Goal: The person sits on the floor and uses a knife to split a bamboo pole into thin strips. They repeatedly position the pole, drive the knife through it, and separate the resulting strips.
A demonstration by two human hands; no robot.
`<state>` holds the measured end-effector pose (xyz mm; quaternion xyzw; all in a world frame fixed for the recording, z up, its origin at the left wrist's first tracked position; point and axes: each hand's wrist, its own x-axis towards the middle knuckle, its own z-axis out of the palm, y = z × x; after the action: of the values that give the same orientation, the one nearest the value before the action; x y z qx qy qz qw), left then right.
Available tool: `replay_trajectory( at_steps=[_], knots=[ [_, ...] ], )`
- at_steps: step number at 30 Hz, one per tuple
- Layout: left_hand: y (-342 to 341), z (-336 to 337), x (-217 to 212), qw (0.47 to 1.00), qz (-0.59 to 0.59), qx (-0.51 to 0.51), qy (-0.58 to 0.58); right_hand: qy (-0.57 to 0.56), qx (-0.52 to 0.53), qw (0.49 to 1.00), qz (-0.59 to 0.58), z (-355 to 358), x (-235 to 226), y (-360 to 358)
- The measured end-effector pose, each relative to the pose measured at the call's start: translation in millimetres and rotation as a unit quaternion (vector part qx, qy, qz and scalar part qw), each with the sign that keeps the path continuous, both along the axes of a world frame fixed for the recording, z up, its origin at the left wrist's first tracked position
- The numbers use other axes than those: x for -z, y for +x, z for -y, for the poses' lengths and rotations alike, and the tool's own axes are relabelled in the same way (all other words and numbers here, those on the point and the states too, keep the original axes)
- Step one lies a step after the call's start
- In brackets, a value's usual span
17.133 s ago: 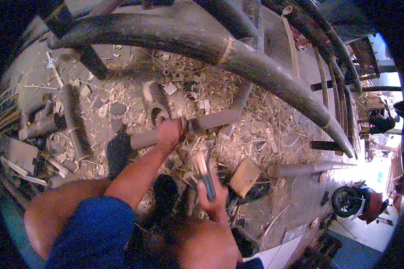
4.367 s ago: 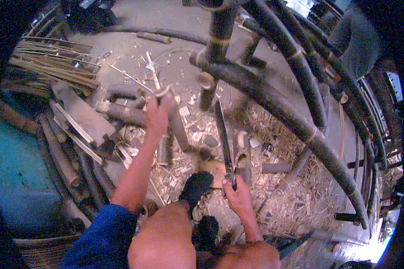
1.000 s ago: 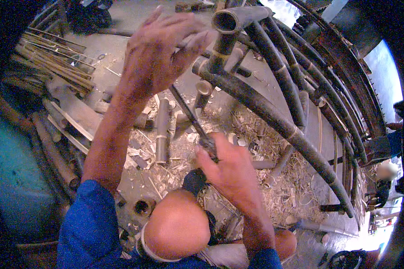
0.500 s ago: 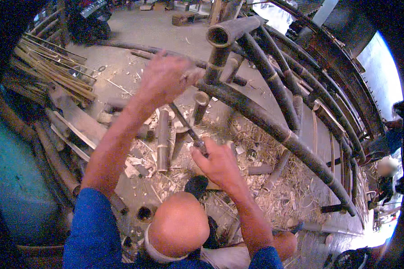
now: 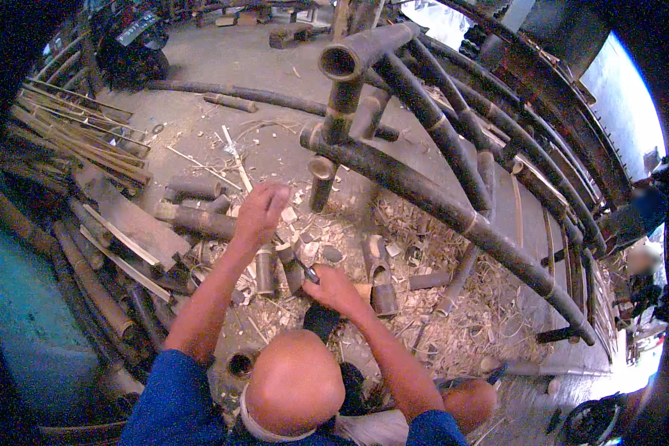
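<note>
My right hand [image 5: 333,288] is closed round the near end of a slim, dark, knife-like tool [image 5: 309,274]. The tool slants up and left toward my left hand [image 5: 262,213], and its far part is hard to make out. My left hand has its fingers curled, and what lies in them, if anything, is hidden. Just below it are a short bamboo tube [image 5: 266,273] and a second short bamboo piece [image 5: 288,256] close by the tool. A pale split strip [image 5: 234,157] lies beyond my left hand, and whether the two touch I cannot tell.
A dark bamboo frame [image 5: 424,189] rises at the right. Pale shavings [image 5: 453,327] cover the floor near it. Several bamboo poles [image 5: 100,286] and thin strips [image 5: 82,141] lie left. A cut tube [image 5: 383,288] lies right of my right hand. A motorcycle [image 5: 134,56] stands far left.
My left hand has come down and nearer to me, toward my right hand. My right hand has shifted a little left, still holding the tool. The whole view has shifted slightly.
</note>
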<state>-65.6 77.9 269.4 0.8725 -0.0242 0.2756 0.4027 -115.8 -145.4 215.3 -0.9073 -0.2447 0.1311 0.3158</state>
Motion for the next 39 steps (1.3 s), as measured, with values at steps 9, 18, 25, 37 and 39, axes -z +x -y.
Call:
replay_trajectory(
  at_steps=[9,18,25,37,39],
  knots=[
    [-53,50,-10,0.996,0.006,0.087,-0.001,-0.05,0.052,0.994,-0.084,2,-26,26],
    [-25,35,2,0.986,-0.011,0.083,0.144,-0.15,-0.024,0.985,0.086,6,-24,52],
    [-38,35,22,0.999,-0.044,0.021,0.02,-0.163,-0.108,0.969,0.15,60,16,33],
    [-54,-9,54,0.888,0.064,-0.195,-0.411,0.013,0.364,0.897,-0.25,82,122,-139],
    [-53,-13,44,0.835,0.08,-0.192,-0.509,-0.001,0.378,0.898,-0.225,99,130,-147]
  ],
)
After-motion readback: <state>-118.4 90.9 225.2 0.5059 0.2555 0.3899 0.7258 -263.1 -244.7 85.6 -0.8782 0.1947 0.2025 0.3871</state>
